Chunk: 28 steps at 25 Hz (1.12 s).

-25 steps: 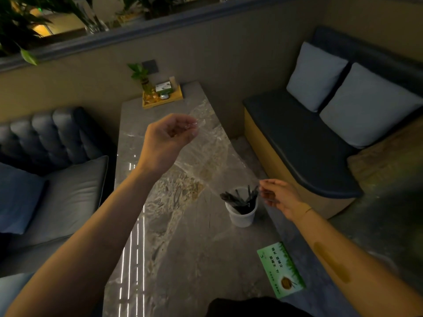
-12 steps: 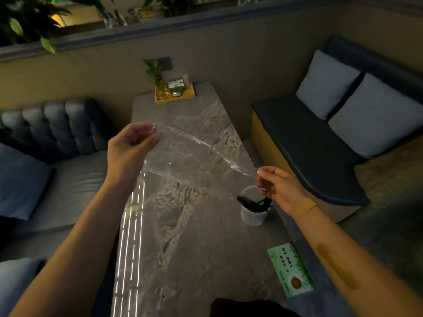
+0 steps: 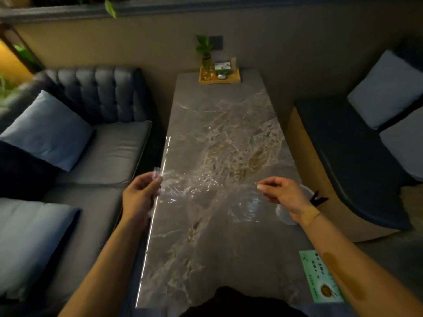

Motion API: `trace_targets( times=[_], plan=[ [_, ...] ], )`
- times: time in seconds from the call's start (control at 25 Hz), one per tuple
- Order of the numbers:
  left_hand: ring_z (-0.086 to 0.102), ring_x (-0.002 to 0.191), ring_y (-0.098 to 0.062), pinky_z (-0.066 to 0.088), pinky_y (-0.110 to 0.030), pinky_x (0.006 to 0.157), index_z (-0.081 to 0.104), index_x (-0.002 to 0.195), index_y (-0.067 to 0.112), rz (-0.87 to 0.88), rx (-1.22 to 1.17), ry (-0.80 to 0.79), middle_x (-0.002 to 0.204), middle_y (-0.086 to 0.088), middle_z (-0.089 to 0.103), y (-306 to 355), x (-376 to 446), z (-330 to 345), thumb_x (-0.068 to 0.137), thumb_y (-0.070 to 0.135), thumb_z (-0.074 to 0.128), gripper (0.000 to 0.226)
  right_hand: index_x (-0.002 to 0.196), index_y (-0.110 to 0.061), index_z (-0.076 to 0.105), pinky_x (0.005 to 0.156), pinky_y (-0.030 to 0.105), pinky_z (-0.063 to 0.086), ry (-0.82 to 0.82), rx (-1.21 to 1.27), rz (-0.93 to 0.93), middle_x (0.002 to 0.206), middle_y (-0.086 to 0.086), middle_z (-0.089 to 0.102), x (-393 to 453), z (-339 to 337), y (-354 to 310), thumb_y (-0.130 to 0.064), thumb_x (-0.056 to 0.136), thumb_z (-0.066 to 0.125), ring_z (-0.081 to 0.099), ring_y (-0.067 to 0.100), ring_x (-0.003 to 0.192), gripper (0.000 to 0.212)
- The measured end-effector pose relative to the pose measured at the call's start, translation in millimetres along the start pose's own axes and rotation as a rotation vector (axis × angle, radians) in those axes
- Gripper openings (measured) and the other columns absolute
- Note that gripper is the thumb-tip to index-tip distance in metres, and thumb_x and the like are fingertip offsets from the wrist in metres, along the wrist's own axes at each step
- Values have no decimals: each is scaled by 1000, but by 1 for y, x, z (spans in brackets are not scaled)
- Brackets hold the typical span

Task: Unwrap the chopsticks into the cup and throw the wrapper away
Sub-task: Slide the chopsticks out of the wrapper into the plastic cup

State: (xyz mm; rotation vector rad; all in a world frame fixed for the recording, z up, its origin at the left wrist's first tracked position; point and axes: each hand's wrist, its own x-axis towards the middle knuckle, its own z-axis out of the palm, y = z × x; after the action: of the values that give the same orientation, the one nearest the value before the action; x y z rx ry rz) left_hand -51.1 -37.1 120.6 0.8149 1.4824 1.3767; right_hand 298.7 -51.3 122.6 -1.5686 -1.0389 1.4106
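Observation:
A clear plastic wrapper (image 3: 206, 191) is stretched between my two hands above the marble table (image 3: 224, 133). My left hand (image 3: 139, 195) pinches its crumpled left end over the table's left edge. My right hand (image 3: 283, 195) pinches the right end. The white cup (image 3: 285, 216) stands at the table's right edge, mostly hidden behind my right wrist. Dark chopstick ends (image 3: 318, 199) stick out of it past the wrist.
A green printed card (image 3: 320, 275) lies at the near right of the table. A wooden tray (image 3: 219, 76) with a small plant and boxes sits at the far end. Sofas with cushions flank the table on both sides.
Both hands have dropped lower and nearer to me, still holding the wrapper. The left end is now more crumpled. The view has swung so the table runs straight ahead.

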Motion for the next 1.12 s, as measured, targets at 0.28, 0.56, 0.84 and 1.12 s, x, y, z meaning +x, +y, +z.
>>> trace_targets(
  times=[0.28, 0.56, 0.84, 1.12],
  plan=[
    [56, 61, -16, 48, -31, 58, 68, 85, 12, -266, 254, 9, 71, -6, 65, -103, -23, -59, 82, 12, 75, 7, 89, -7, 66, 52, 17, 49, 42, -166, 134, 81, 8, 67, 7, 38, 75, -12, 86, 69, 62, 22, 77, 6],
    [57, 61, -21, 52, -40, 63, 64, 78, 6, -363, 582, -105, 67, -10, 65, -161, -41, -92, 83, 24, 74, 21, 78, -11, 63, 86, 54, 52, 96, -305, 240, 84, 25, 68, -4, 57, 155, 6, 83, 65, 65, 36, 81, 17],
    [67, 78, -26, 57, -46, 77, 67, 80, 19, -418, 660, -103, 81, -5, 71, -175, -37, -100, 85, 24, 71, 9, 86, -20, 62, 83, 46, 54, 124, -401, 257, 89, 15, 69, -4, 70, 176, -2, 86, 63, 65, 39, 90, 19],
    [66, 96, -24, 55, -41, 81, 60, 109, 22, -321, 719, -154, 104, -2, 67, -175, -44, -97, 90, 30, 64, 21, 138, -18, 49, 103, 52, 45, 113, -560, 221, 142, 14, 51, -19, 72, 167, -22, 91, 64, 50, 36, 125, 50]
  ],
)
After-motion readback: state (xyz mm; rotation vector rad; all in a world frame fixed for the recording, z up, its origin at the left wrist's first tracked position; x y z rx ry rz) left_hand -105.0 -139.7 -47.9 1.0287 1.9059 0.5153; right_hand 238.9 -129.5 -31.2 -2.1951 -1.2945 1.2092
